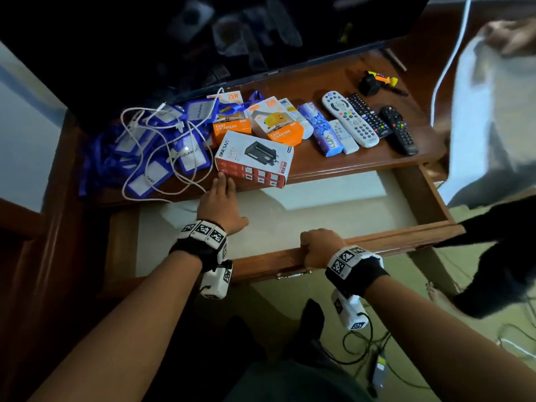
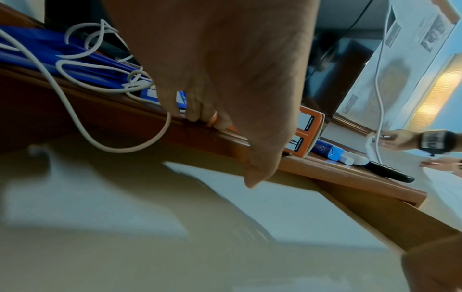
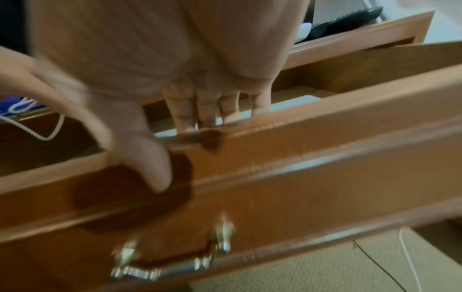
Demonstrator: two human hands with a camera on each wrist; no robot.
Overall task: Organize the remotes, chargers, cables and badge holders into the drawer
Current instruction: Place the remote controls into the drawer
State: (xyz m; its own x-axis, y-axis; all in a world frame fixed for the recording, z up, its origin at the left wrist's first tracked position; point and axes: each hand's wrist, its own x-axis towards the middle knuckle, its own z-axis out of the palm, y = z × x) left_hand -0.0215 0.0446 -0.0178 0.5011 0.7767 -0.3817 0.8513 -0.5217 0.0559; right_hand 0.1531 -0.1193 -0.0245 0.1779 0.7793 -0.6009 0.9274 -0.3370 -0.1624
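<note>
The drawer stands pulled out, its pale bottom bare. My right hand grips the drawer front, fingers over the rim and thumb on the outer face. My left hand reaches over the drawer with straight fingers touching the desk edge under the red-and-white charger box. Two orange charger boxes lie behind it. Blue badge holders and a white cable are piled at the left. Several remotes lie at the right.
A dark TV screen leans over the back of the desk. A blue Lux box lies beside the remotes, a black plug behind them. Another person holds a white sheet at the right. Cables trail on the floor.
</note>
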